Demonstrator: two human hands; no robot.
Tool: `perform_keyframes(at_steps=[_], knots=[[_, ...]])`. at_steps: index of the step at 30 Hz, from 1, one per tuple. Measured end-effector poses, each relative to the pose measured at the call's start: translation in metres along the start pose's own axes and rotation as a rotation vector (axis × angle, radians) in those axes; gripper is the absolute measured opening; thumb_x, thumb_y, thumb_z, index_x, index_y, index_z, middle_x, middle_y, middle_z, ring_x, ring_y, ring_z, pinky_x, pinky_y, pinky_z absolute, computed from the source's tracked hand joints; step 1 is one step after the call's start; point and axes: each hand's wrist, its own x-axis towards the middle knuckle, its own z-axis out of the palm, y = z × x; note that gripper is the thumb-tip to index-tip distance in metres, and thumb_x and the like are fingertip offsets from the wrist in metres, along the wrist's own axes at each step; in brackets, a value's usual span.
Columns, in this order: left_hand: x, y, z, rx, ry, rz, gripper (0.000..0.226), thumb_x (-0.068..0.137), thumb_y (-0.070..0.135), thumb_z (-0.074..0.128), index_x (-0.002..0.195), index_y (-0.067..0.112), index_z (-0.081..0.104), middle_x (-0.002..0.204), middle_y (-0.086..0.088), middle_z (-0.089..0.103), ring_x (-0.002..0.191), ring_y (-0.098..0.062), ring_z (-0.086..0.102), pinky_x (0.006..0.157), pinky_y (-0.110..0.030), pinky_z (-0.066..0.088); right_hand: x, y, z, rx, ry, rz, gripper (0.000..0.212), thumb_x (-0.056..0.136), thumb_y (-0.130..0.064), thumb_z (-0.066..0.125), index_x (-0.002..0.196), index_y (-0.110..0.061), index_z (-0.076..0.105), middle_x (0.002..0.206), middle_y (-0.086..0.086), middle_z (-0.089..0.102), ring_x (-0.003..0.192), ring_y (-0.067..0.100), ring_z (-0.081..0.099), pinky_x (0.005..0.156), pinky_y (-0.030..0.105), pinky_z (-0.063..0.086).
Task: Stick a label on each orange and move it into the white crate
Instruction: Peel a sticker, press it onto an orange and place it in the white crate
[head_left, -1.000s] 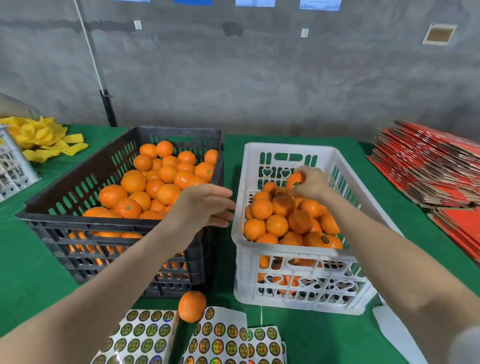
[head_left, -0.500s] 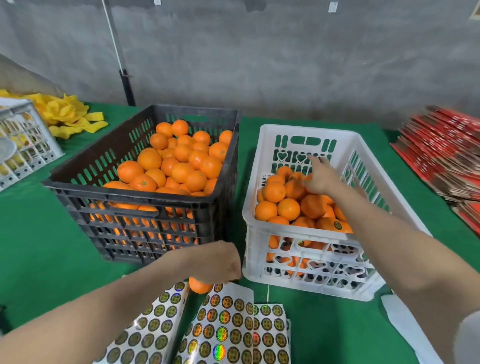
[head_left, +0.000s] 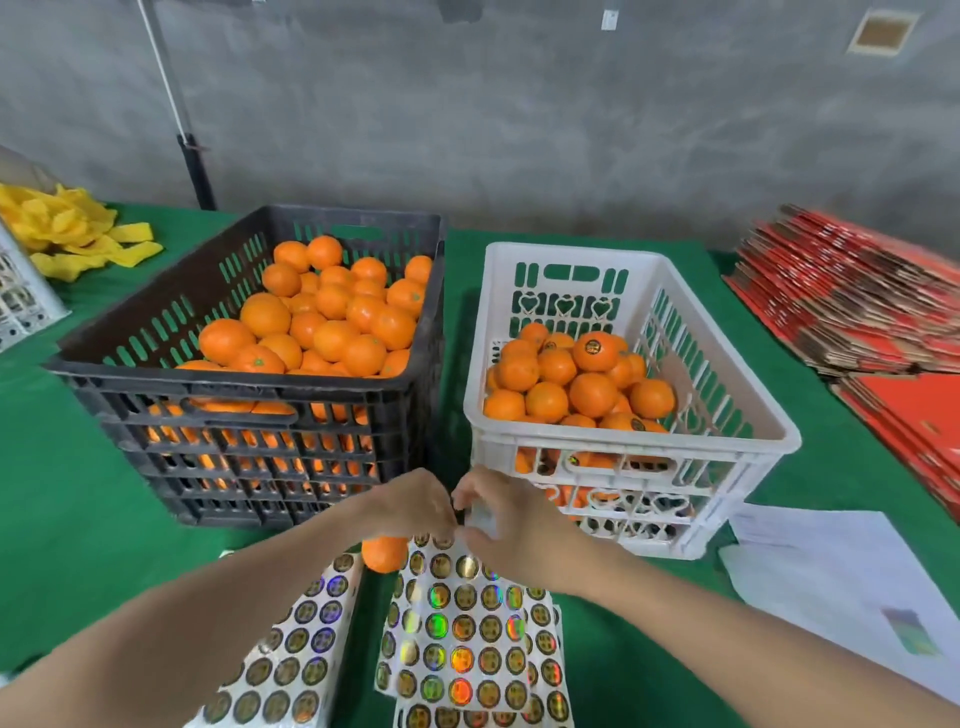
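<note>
Grey concrete wall (head_left: 519, 130) closes the back of the room, carrying a small white switch plate (head_left: 609, 20) and a square tan hatch (head_left: 883, 32); a black pole (head_left: 197, 171) with a white cable stands at its left. Below it a green cloth (head_left: 78, 493) covers the table.

On the cloth, a black crate (head_left: 249, 384) at left is heaped with bare oranges (head_left: 332, 322). Just beside it, to the right, the white crate (head_left: 623, 441) has heart-shaped cut-outs in its walls and is partly filled with labelled oranges (head_left: 545, 400). The topmost one shows a dark round label (head_left: 592, 347) with gold print too small to read.

One loose orange (head_left: 384, 556) lies on the cloth in front of the black crate, partly under the left hand (head_left: 415, 506). That hand's fingers curl downward over the orange and the far edge of a label sheet (head_left: 462, 634); whether they grasp either one cannot be told. The right hand (head_left: 509, 525) meets it there, pinching a pale lifted bit of that sheet's far edge.

The sheet holds rows of round holographic labels, their print unreadable, and a second sheet (head_left: 296, 644) lies to its left.

Yellow foam nets (head_left: 78, 234) are piled far left beside another white crate (head_left: 21, 306); flattened red cartons (head_left: 857, 312) are stacked at right, with white papers (head_left: 831, 566) nearer
</note>
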Motion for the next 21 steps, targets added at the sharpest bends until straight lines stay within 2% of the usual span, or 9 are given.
perform_keyframes(at_steps=[2,4,5,6,7,10,12,15,21], knots=[[-0.008,0.006,-0.003,-0.244,0.040,-0.046,0.023,0.077,0.002,0.065,0.054,0.009,0.063,0.059,-0.007,0.054,0.069,-0.021,0.046,0.068,-0.033,0.036,-0.003,0.009,0.009,-0.074,-0.034,0.099,0.019,0.086,-0.022,0.059,0.099,-0.013,0.049,0.106,0.002,0.053,0.099,0.014,0.047,0.077,0.024,0.035],[-0.016,0.010,-0.002,-0.459,0.084,-0.134,0.044,0.081,0.001,0.062,0.038,0.012,0.061,0.048,-0.003,0.057,0.066,-0.023,0.048,0.073,-0.034,0.037,-0.004,0.011,0.014,-0.118,-0.010,0.123,0.018,0.086,-0.024,0.061,0.096,-0.012,0.052,0.108,0.004,0.051,0.106,0.017,0.045,0.085,0.026,0.035],[-0.017,0.011,-0.003,-0.507,0.045,-0.138,0.034,0.077,0.005,0.065,0.043,0.010,0.063,0.053,-0.007,0.059,0.067,-0.024,0.050,0.072,-0.035,0.038,-0.004,0.010,0.016,-0.141,0.010,0.128,0.018,0.086,-0.025,0.061,0.096,-0.011,0.054,0.108,0.004,0.052,0.107,0.017,0.045,0.087,0.027,0.036],[-0.023,0.017,-0.007,-0.544,-0.001,-0.122,0.015,0.071,0.008,0.067,0.057,0.004,0.065,0.065,-0.015,0.059,0.071,-0.026,0.051,0.072,-0.037,0.037,-0.004,0.008,0.017,-0.157,0.034,0.139,0.018,0.087,-0.026,0.061,0.096,-0.012,0.055,0.107,0.003,0.053,0.106,0.017,0.046,0.087,0.027,0.036],[-0.026,0.018,-0.011,-0.593,-0.023,-0.112,0.007,0.068,0.007,0.067,0.066,0.001,0.065,0.074,-0.019,0.058,0.073,-0.029,0.052,0.072,-0.038,0.038,-0.003,0.006,0.017,-0.160,0.065,0.151,0.018,0.087,-0.028,0.061,0.097,-0.013,0.056,0.107,0.002,0.054,0.105,0.016,0.047,0.086,0.027,0.037],[-0.026,0.014,-0.017,-0.787,-0.022,-0.147,0.021,0.078,0.000,0.061,0.059,0.001,0.068,0.072,-0.021,0.063,0.067,-0.031,0.062,0.068,-0.036,0.051,-0.001,-0.001,0.015,-0.121,0.170,0.163,0.023,0.086,-0.030,0.065,0.100,-0.013,0.060,0.106,0.000,0.058,0.103,0.014,0.050,0.085,0.021,0.036],[-0.023,0.011,-0.017,-0.862,-0.024,-0.161,0.027,0.079,-0.001,0.060,0.053,0.003,0.067,0.067,-0.019,0.063,0.061,-0.030,0.061,0.064,-0.034,0.052,-0.001,-0.003,0.015,-0.096,0.220,0.163,0.026,0.085,-0.030,0.066,0.104,-0.011,0.063,0.108,0.001,0.061,0.104,0.013,0.052,0.085,0.016,0.034],[-0.021,0.010,-0.017,-0.952,-0.006,-0.180,0.020,0.077,-0.001,0.059,0.058,0.000,0.067,0.065,-0.018,0.063,0.059,-0.030,0.061,0.060,-0.032,0.051,0.000,-0.004,0.016,-0.048,0.297,0.154,0.022,0.087,-0.023,0.066,0.101,-0.007,0.070,0.111,0.003,0.063,0.107,0.014,0.056,0.088,0.009,0.031],[-0.019,0.017,-0.011,-1.067,-0.004,-0.267,0.024,0.075,-0.001,0.056,0.051,0.002,0.062,0.057,-0.015,0.059,0.050,-0.027,0.056,0.057,-0.030,0.050,0.000,-0.004,0.020,-0.038,0.368,0.185,0.008,0.082,-0.010,0.070,0.084,-0.003,0.071,0.112,0.005,0.063,0.106,0.018,0.058,0.088,0.015,0.036]])
